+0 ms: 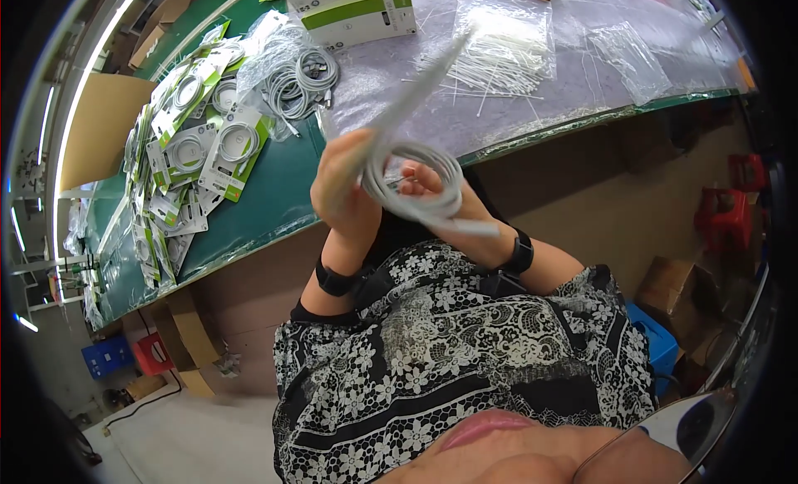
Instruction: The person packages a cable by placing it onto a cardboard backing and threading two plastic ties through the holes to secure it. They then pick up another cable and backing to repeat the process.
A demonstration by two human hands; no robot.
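Observation:
My left hand (342,178) grips a thin pale card (424,83), seen almost edge-on and blurred, tilted up and away to the right. A coiled light-grey cable (453,193) hangs against the card, its loops facing right. Behind the coil is my right hand (428,183), its fingers curled together and partly showing through the ring. What those fingertips pinch is too small to make out. Both hands are raised in front of the table's near edge.
Packaged cables on white-green cards (237,155) pile up at left. Bare coiled cables (301,81) and plastic wrap lie behind. White cable ties (499,72) lie on the purple-grey tabletop (382,76), beside a clear bag (632,60). A white-green box (357,18) stands at the back.

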